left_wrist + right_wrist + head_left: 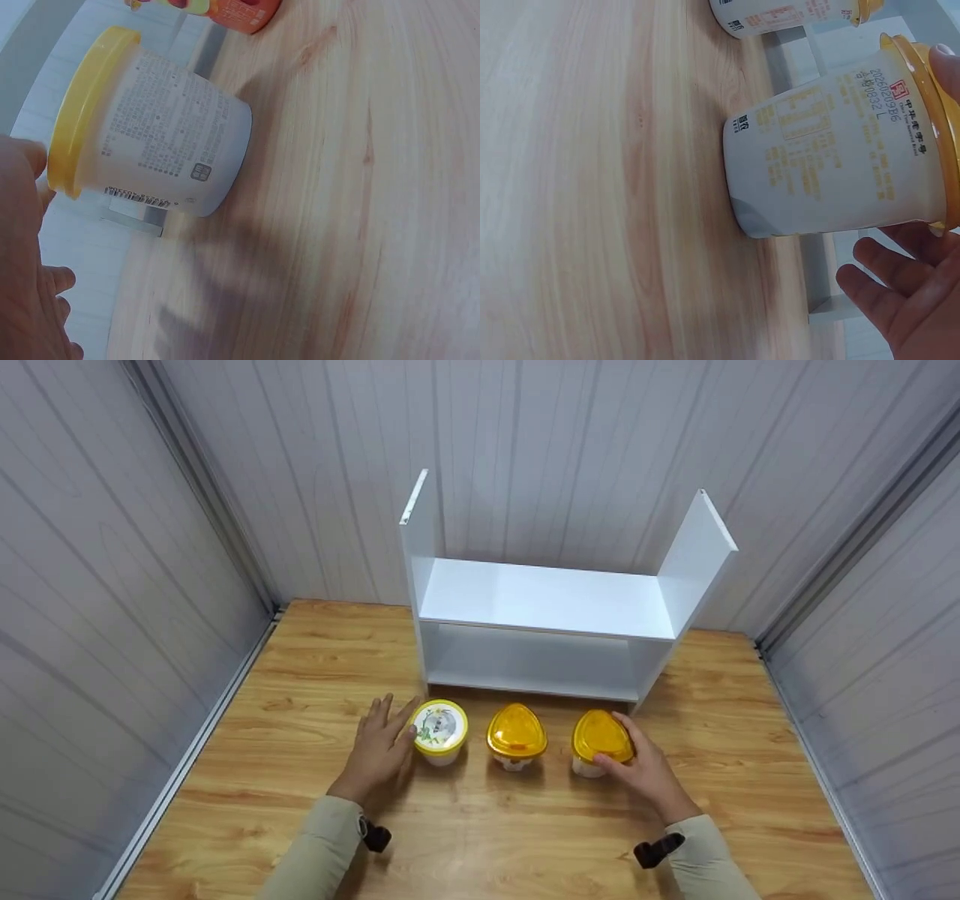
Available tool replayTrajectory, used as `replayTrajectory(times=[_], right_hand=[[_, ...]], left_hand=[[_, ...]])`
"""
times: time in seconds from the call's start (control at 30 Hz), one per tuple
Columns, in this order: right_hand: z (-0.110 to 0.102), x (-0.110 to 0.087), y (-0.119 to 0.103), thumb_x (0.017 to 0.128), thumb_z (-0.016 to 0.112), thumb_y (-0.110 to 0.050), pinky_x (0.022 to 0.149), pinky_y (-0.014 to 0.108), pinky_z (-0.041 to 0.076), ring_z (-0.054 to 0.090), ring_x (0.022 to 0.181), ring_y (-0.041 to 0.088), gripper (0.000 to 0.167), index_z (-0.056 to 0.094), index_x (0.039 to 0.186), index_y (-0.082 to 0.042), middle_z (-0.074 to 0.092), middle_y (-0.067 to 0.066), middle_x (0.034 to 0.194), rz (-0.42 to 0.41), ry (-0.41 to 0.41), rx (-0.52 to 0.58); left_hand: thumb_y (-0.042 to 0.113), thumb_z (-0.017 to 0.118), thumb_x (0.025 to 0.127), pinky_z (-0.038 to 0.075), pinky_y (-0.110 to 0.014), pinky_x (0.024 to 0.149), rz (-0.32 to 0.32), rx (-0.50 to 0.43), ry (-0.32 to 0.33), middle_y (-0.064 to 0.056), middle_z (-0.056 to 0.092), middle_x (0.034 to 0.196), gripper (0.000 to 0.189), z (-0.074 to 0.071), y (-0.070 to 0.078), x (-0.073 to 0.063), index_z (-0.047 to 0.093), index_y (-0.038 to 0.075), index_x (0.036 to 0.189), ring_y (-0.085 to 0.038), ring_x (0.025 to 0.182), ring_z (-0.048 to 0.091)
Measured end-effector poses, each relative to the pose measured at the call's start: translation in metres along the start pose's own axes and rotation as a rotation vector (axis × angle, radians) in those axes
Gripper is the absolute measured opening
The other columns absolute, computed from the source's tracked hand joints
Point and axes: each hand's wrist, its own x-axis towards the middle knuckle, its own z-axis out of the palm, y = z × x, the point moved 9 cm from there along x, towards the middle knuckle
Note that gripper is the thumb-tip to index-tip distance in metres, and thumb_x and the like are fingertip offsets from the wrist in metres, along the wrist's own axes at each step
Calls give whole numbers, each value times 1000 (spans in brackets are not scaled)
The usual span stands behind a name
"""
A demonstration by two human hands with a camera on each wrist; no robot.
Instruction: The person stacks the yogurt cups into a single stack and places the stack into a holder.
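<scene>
Three lidded tubs stand in a row on the wooden table. My left hand [382, 750], fingers spread and fairly straight, is beside the round tub [441, 726] with a yellow-rimmed printed lid, fingertips right at its rim. In the left wrist view, small print and a barcode cover the white wall of this tub [165, 127]. My right hand [652, 772] holds the rightmost cup [601, 735] by its amber rounded-triangle lid, thumb in front and fingers behind. Yellow print shows on this white cup [825, 150] in the right wrist view. Between the hands stands a matching amber-lidded cup [516, 731].
Just behind the row stands a white two-tier shelf [547, 596] with tall side panels. Pale panelled walls [495, 450] enclose the table [465, 832] at the back and both sides. A dark wrist camera sits on each sleeve.
</scene>
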Motion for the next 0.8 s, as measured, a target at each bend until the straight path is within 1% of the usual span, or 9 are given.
replayTrajectory(times=[0.17, 0.3, 0.4, 0.5, 0.6, 0.73, 0.8], right_hand=[[1, -1, 2, 86, 81, -43, 114, 64, 29, 40, 140, 45, 90, 33, 157, -17, 39, 25, 155, 2, 6, 10], [1, -1, 4, 85, 82, -42, 114, 63, 30, 41, 139, 44, 90, 33, 157, -18, 40, 23, 155, 5, 16, 31], [1, -1, 5, 85, 82, -40, 114, 61, 31, 42, 139, 42, 89, 34, 157, -19, 40, 22, 156, 1, 27, 50], [1, -1, 6, 84, 84, -36, 113, 59, 33, 45, 137, 40, 89, 35, 156, -18, 44, 20, 153, -11, 41, 82], [2, -1, 7, 84, 84, -32, 113, 57, 33, 46, 135, 38, 88, 35, 156, -18, 47, 20, 150, -24, 50, 119], [5, -1, 10, 86, 83, -26, 115, 56, 29, 43, 138, 36, 84, 35, 155, -18, 45, 18, 152, -27, 54, 183], [7, -1, 11, 87, 82, -20, 117, 55, 25, 39, 140, 35, 83, 34, 155, -16, 41, 18, 155, -36, 55, 229]], left_hand=[[43, 43, 108, 6, -65, 120, 29, 14, 10, -23, 17, 166, 48, -2, 3, -2, 42, 33, 155, -43, 153, 8], [44, 43, 107, 6, -65, 119, 62, 64, 28, -23, 18, 165, 47, -3, 5, -3, 47, 32, 153, -44, 153, 9], [45, 43, 107, 7, -67, 119, 81, 112, 38, -23, 20, 165, 47, -4, 7, -3, 48, 32, 152, -44, 153, 10], [47, 41, 107, 8, -67, 118, 89, 149, 31, -22, 22, 165, 48, -3, 7, -3, 46, 33, 153, -44, 153, 12], [46, 41, 108, 12, -67, 118, 100, 173, 28, -20, 28, 163, 48, -3, 8, -3, 44, 33, 154, -43, 152, 18], [46, 42, 108, 16, -68, 117, 107, 186, 32, -18, 36, 160, 49, -4, 9, -5, 45, 32, 154, -43, 149, 27], [47, 42, 108, 16, -69, 116, 107, 188, 33, -19, 38, 159, 49, -4, 9, -5, 45, 32, 154, -44, 149, 27]])
